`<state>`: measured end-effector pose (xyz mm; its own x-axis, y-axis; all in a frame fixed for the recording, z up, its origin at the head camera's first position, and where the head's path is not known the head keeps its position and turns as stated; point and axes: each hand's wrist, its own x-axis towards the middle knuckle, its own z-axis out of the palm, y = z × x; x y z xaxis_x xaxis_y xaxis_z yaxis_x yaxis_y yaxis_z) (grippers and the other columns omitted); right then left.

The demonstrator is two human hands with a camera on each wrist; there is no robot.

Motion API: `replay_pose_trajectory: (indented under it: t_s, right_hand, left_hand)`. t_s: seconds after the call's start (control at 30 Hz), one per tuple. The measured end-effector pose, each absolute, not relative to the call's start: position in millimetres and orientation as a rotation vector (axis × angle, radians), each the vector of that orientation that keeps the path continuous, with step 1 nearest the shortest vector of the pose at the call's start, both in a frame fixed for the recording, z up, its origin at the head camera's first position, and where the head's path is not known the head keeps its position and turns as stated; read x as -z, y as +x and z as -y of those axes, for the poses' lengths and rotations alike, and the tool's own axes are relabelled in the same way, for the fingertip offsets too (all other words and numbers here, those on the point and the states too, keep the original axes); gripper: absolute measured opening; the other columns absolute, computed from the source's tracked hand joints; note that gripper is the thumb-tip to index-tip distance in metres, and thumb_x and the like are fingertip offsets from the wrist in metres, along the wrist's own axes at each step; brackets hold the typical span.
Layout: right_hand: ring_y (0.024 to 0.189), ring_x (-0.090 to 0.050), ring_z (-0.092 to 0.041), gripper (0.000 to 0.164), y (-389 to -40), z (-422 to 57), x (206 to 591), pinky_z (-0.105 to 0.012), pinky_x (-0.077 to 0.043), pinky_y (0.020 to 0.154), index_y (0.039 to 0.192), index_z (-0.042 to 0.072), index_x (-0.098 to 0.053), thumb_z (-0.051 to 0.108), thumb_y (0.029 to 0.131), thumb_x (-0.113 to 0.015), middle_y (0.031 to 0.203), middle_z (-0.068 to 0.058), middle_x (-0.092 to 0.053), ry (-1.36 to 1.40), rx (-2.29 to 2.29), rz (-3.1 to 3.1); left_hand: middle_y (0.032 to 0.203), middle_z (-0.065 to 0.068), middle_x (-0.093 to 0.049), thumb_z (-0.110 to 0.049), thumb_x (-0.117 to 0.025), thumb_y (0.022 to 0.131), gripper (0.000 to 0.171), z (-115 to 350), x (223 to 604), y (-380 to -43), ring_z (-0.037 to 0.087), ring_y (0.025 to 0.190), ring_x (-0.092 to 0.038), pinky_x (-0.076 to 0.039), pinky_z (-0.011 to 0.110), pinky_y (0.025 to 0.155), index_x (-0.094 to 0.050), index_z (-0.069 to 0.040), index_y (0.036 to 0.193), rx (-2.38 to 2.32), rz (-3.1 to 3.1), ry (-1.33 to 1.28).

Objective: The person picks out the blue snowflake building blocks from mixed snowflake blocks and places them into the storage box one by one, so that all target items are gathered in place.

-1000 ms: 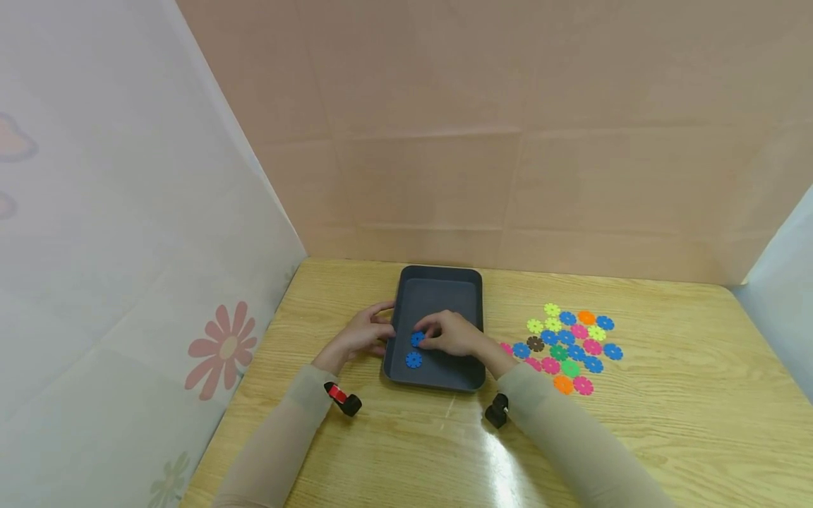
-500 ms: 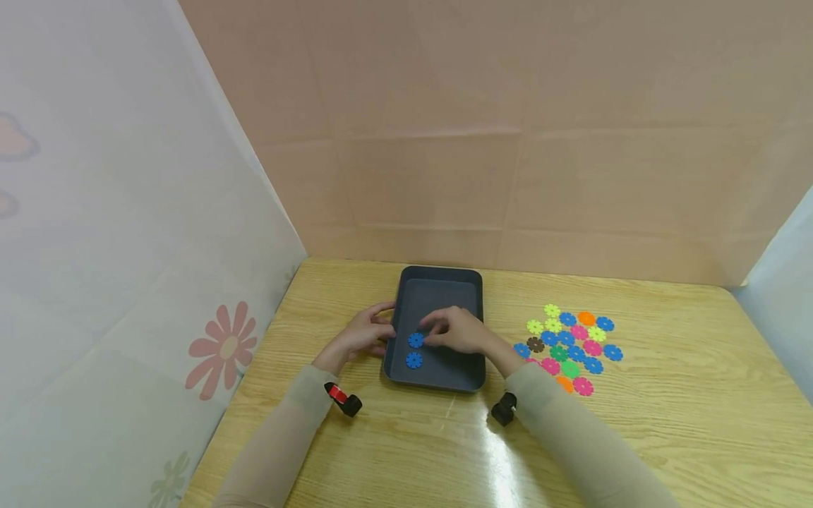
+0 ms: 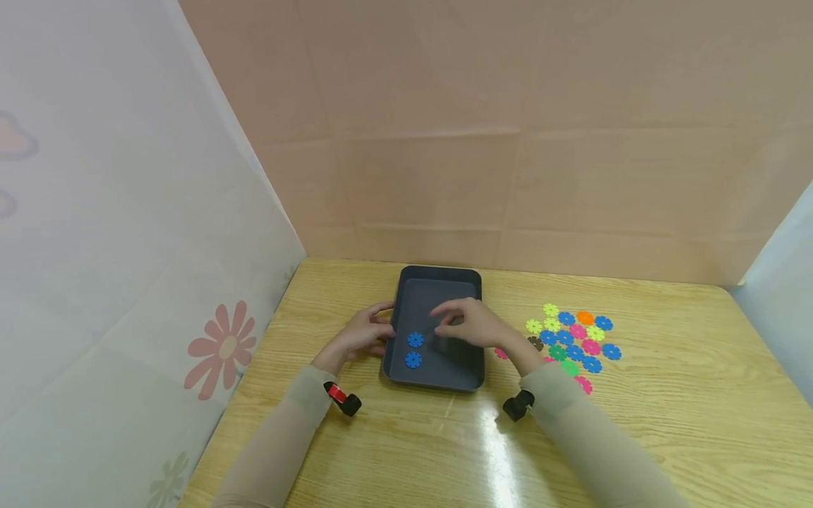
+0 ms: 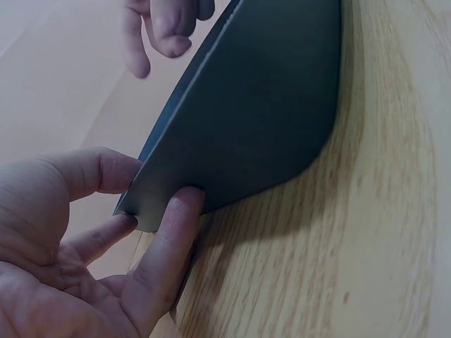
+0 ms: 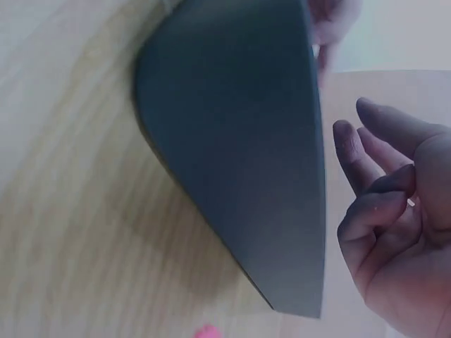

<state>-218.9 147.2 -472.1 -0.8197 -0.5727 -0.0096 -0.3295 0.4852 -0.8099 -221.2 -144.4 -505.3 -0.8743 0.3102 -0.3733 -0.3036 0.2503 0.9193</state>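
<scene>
A dark grey tray (image 3: 444, 370) lies on the wooden table. Two blue notched plastic discs sit near its left side, one disc (image 3: 416, 340) just beyond the other disc (image 3: 413, 360). My left hand (image 3: 364, 331) holds the tray's left edge; in the left wrist view the thumb (image 4: 116, 172) is at the rim and a finger (image 4: 173, 232) touches the outer wall. Over the tray, to the right of the discs, hovers my right hand (image 3: 473, 323). Its thumb and forefinger are apart with nothing between them, as the right wrist view also shows.
Several loose notched discs (image 3: 565, 337) in blue, pink, yellow, green, orange and brown lie on the table (image 3: 686, 367) right of the tray. My right forearm hides some of them. A beige sheet (image 3: 432, 190) hangs behind, and a flower-printed one (image 3: 159, 247) at left.
The right hand has let go of the far blue disc, leaving it in the tray, and has moved up and rightward. The left hand and tray stay in place.
</scene>
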Motion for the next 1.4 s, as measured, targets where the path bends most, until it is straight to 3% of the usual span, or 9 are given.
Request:
replay_pose_trajectory:
  t_s: [0.27, 0.53, 0.97, 1.1, 1.33, 1.4]
  right_hand:
    - [0.094, -0.068, -0.019, 0.040, -215, -174, 457, -0.038, -0.054, 0.080, 0.132, 0.010, -0.071, 0.028, 0.096, -0.076, 0.105, 0.001, -0.073, -0.681, 1.291, -2.458]
    - [0.067, -0.047, -0.023, 0.038, -213, -201, 454, -0.033, -0.042, 0.059, 0.130, 0.022, -0.072, 0.035, 0.095, -0.077, 0.107, 0.002, -0.070, -0.543, 1.248, -2.527]
    - [0.050, -0.040, -0.019, 0.044, -207, -237, 462, -0.031, -0.039, 0.045, 0.135, 0.007, -0.068, 0.028, 0.097, -0.076, 0.108, -0.004, -0.070, -0.554, 1.223, -2.548]
    - [0.050, -0.039, -0.018, 0.043, -203, -247, 465, -0.030, -0.040, 0.047, 0.135, 0.005, -0.067, 0.023, 0.097, -0.075, 0.107, -0.006, -0.070, -0.528, 1.219, -2.537]
    - [0.065, -0.051, -0.021, 0.043, -199, -266, 478, -0.032, -0.047, 0.060, 0.135, 0.005, -0.067, 0.023, 0.097, -0.076, 0.108, -0.002, -0.070, -0.497, 1.168, -2.544]
    - [0.063, -0.051, -0.021, 0.044, -197, -271, 481, -0.032, -0.048, 0.058, 0.134, 0.006, -0.067, 0.024, 0.096, -0.077, 0.108, -0.002, -0.070, -0.482, 1.156, -2.546]
  left_hand:
    - [0.122, 0.019, -0.064, -0.008, -0.071, 0.089, 0.077, 144, 504, -220, 0.027, 0.093, -0.070, -0.063, 0.042, 0.068, -0.044, -0.021, 0.159, -1.666, -2.037, 0.015]
    - [0.123, 0.020, -0.065, -0.008, -0.071, 0.089, 0.077, 145, 506, -223, 0.027, 0.094, -0.070, -0.063, 0.042, 0.068, -0.043, -0.020, 0.159, -1.663, -2.046, 0.027]
    - [0.118, 0.020, -0.063, -0.005, -0.070, 0.087, 0.079, 144, 503, -220, 0.026, 0.089, -0.070, -0.063, 0.042, 0.067, -0.042, -0.019, 0.160, -1.685, -2.014, 0.031]
    - [0.118, 0.020, -0.064, -0.005, -0.070, 0.087, 0.079, 145, 503, -220, 0.026, 0.089, -0.069, -0.063, 0.042, 0.067, -0.042, -0.018, 0.160, -1.683, -2.019, 0.033]
    - [0.120, 0.021, -0.063, -0.006, -0.070, 0.087, 0.079, 145, 503, -220, 0.026, 0.089, -0.069, -0.063, 0.042, 0.067, -0.042, -0.018, 0.160, -1.680, -2.022, 0.043]
    - [0.121, 0.022, -0.063, -0.006, -0.071, 0.087, 0.079, 145, 504, -220, 0.026, 0.090, -0.069, -0.063, 0.042, 0.067, -0.042, -0.018, 0.160, -1.678, -2.024, 0.043]
